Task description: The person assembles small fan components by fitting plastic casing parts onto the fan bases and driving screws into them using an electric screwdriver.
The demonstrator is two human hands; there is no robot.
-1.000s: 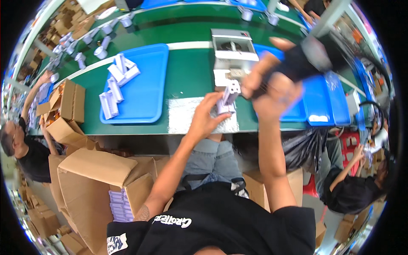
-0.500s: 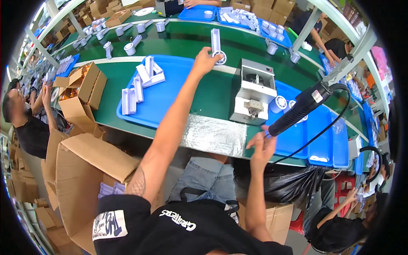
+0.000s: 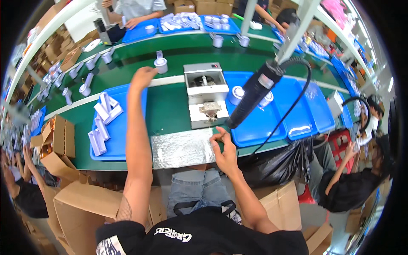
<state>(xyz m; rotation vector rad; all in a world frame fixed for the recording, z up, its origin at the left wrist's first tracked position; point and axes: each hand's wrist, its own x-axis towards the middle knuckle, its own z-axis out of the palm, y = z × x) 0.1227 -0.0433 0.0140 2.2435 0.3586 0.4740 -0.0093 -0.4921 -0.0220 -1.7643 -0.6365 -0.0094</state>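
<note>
My left hand (image 3: pixel 143 78) reaches over the green belt, its fingertips right beside a white round part with a handle-like arm (image 3: pixel 161 65). That part stands on the belt, apparently out of my grasp. Near the front edge my right hand (image 3: pixel 225 152) is raised with fingers loosely bent and apart, holding nothing. Just above it hangs a black electric screwdriver (image 3: pixel 256 94), its lower end close to my fingertips. A grey and white bench device (image 3: pixel 207 95) with a metal fixture stands between my hands. Below it lies a silver foil-covered sheet (image 3: pixel 180 148).
A blue tray (image 3: pixel 136 114) at left holds white elongated parts (image 3: pixel 102 123). Another blue tray (image 3: pixel 255 136) at right holds white round parts (image 3: pixel 237 94). Cardboard boxes (image 3: pixel 59 138) stand at left. More white assemblies (image 3: pixel 85 88) line the belt; co-workers sit around it.
My left hand has set the white part on the belt and loosened from it. My right hand stays open near the screwdriver. The view has shifted to the right.
</note>
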